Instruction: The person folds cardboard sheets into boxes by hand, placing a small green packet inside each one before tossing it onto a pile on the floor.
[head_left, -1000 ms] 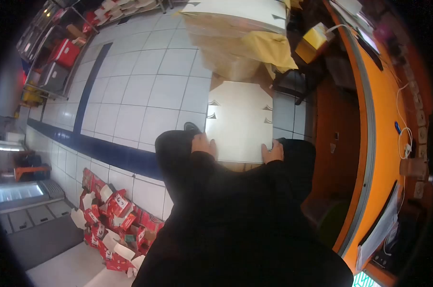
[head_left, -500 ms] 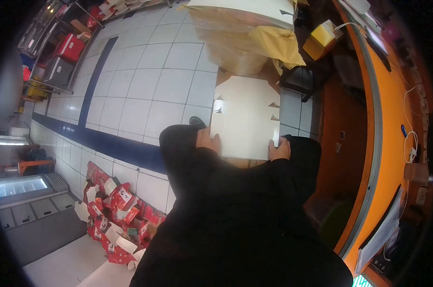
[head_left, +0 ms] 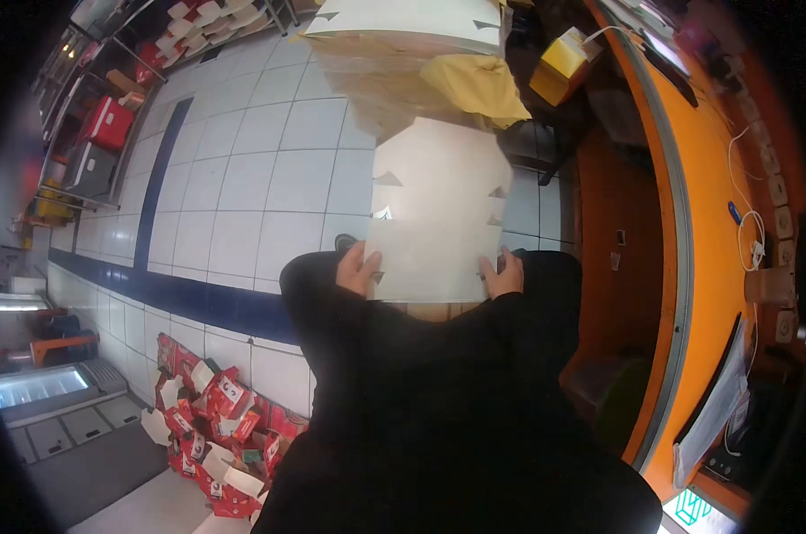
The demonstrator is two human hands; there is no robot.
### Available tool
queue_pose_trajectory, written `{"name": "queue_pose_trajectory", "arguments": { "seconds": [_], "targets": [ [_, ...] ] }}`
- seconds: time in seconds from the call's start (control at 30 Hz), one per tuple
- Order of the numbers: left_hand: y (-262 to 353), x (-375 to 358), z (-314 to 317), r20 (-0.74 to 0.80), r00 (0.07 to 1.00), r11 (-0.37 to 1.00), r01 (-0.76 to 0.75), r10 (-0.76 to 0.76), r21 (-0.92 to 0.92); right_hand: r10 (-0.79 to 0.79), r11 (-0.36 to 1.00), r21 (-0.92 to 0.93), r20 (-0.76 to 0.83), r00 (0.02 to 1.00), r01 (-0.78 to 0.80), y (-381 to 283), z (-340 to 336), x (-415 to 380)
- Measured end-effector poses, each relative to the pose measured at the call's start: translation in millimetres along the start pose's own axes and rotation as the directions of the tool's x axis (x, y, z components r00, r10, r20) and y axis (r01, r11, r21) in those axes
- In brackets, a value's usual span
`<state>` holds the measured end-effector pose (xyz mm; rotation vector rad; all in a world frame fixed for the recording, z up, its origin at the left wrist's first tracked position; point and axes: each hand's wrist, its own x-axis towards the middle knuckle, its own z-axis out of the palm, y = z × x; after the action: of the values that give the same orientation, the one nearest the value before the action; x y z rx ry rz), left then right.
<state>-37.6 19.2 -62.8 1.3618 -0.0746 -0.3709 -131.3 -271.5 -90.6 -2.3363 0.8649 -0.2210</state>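
Observation:
A white flat cardboard sheet [head_left: 438, 214] with dark notches along both sides lies in front of me, between my knees. My left hand [head_left: 359, 269] holds its near left edge, thumb on top. At the near right edge my right hand [head_left: 503, 272] grips the same sheet, with the thumb over the top face. Beyond the sheet's far end sits a stack of white card [head_left: 412, 20] in brown wrapping, with a crumpled yellowish paper [head_left: 478, 87] on its side.
Red folded boxes [head_left: 225, 400] are heaped on the floor at lower left. An orange counter [head_left: 688, 267] runs along the right. A yellow box [head_left: 560, 64] stands at upper right. A metal rack holds a red cooler [head_left: 109, 123] and a grey one [head_left: 91, 169] at upper left.
The view has shifted, so the surroundings appear further left. Both hands are still on the sheet, whose far end now appears slightly higher in the view and whose side notches show differently.

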Motion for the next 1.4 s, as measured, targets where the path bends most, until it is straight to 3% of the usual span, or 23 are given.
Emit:
{"name": "queue_pose_trajectory", "arguments": {
  "seconds": [0.03, 0.07, 0.1, 0.17, 0.3, 0.37, 0.4, 0.53, 0.63, 0.7, 0.8, 0.83, 0.9, 0.93, 0.97, 1.03, 1.07, 1.17, 1.2, 1.23, 1.3, 1.33, 1.4],
  "targets": [
    [6.6, -5.3, -1.1, 0.025, 0.999, 0.995, -0.027, 0.029, -0.091, -0.017, 0.991, 0.134, 0.041, 0.999, 0.012, -0.7, -2.7, 4.6],
    [13.9, -10.3, -9.1, 0.048, 0.995, 0.99, 0.088, -0.083, -0.11, -0.04, 0.964, 0.265, 0.081, 0.996, 0.017, -1.2, -4.9, 8.0],
    [12.5, -10.9, -14.7, 0.048, 0.995, 0.99, 0.089, -0.084, -0.108, -0.039, 0.964, 0.267, 0.081, 0.996, 0.016, -1.0, -8.1, 11.2],
    [4.4, -9.8, -22.7, 0.055, 0.998, 0.977, -0.015, 0.027, -0.211, -0.176, 0.701, 0.708, 0.294, 0.939, -0.091, -11.4, -24.1, 13.8],
    [0.4, -6.3, -17.5, 0.017, 0.991, 0.986, -0.127, 0.129, -0.111, -0.223, 0.601, 0.799, 0.199, 0.954, -0.026, -16.5, -32.9, 5.6],
    [5.4, -6.3, -9.6, 0.09, 0.995, 0.996, -0.056, 0.05, 0.063, -0.214, 0.853, 0.516, 0.213, 0.953, 0.076, -10.1, -32.5, 5.7],
    [6.7, -6.9, -3.5, 0.003, 1.0, 0.981, -0.027, 0.027, 0.194, -0.22, 0.85, 0.521, 0.213, 0.952, 0.08, -8.0, -30.2, 6.3],
    [30.3, 2.6, 12.2, -0.114, 0.993, 0.95, 0.055, -0.021, 0.306, -0.134, 0.887, 0.46, 0.323, 0.937, -0.032, -31.0, -45.1, 5.2],
    [-15.7, 26.3, -8.4, 0.041, 0.999, 0.87, 0.003, -0.027, 0.493, -0.14, 0.937, 0.348, 0.361, 0.922, 0.006, -16.8, -27.5, 11.4],
    [-34.1, 36.7, -10.7, 0.027, 0.998, 0.839, 0.027, -0.05, 0.543, -0.148, 0.958, 0.284, 0.356, 0.923, 0.044, -12.4, -17.3, 15.7],
    [-36.9, 43.0, 4.1, -0.029, 0.964, 0.501, 0.164, -0.266, 0.85, -0.112, 0.984, 0.168, 0.335, 0.935, 0.058, -22.4, -11.4, 7.7],
    [-29.6, 40.4, 14.3, -0.028, 0.961, 0.499, 0.168, -0.276, 0.85, -0.094, 0.995, 0.066, 0.306, 0.947, 0.078, -36.2, -16.0, 4.7],
    [-11.3, 33.4, 37.9, -0.142, 0.967, 0.407, 0.22, -0.213, 0.887, -0.068, 0.996, -0.042, 0.281, 0.957, 0.083, -46.4, -5.3, 3.0],
    [-30.7, 39.1, 40.5, -0.137, 0.977, 0.271, 0.178, -0.163, 0.946, -0.05, 0.973, -0.203, 0.283, 0.958, 0.111, -43.7, 10.3, 4.0],
    [-33.6, 37.5, 52.9, -0.137, 0.974, 0.267, 0.182, -0.179, 0.946, -0.03, 0.923, -0.359, 0.287, 0.957, 0.137, -44.3, 20.8, -0.8],
    [-42.4, 32.2, 80.3, -0.244, 0.97, 0.03, 0.244, 0.011, 0.969, -0.209, 0.833, -0.484, 0.17, 0.963, 0.266, -49.1, 39.0, -15.8],
    [-44.0, 34.4, 89.1, -0.284, 0.959, -0.047, 0.283, -0.013, 0.958, -0.167, 0.825, -0.509, 0.197, 0.966, 0.247, -52.0, 41.7, -16.2],
    [-24.9, 37.7, 80.7, -0.246, 0.958, -0.015, 0.247, -0.146, 0.969, -0.077, 0.877, -0.447, 0.228, 0.971, 0.174, -48.6, 36.2, -11.8],
    [-8.3, 36.8, 67.9, -0.169, 0.968, 0.16, 0.199, -0.185, 0.967, -0.021, 0.927, -0.358, 0.247, 0.969, 0.111, -43.9, 32.6, -3.7],
    [-16.7, 39.6, 49.8, -0.207, 0.967, 0.296, 0.244, -0.149, 0.924, 0.049, 0.951, -0.306, 0.297, 0.954, 0.046, -40.0, 23.5, 8.5],
    [-28.9, 32.2, 21.0, -0.131, 0.987, 0.393, 0.084, 0.094, 0.916, -0.111, 0.985, -0.112, 0.167, 0.98, 0.13, -10.1, 20.0, 18.4],
    [-30.0, 30.2, 6.8, -0.141, 0.989, 0.637, 0.132, -0.036, 0.759, -0.097, 0.986, -0.118, 0.176, 0.98, 0.119, -4.2, 9.9, 16.1],
    [-27.4, 24.8, -10.3, -0.049, 0.978, 0.898, 0.205, -0.202, 0.389, -0.061, 0.955, 0.288, 0.403, 0.913, -0.064, -9.7, -19.9, 20.7]
  ]
}}
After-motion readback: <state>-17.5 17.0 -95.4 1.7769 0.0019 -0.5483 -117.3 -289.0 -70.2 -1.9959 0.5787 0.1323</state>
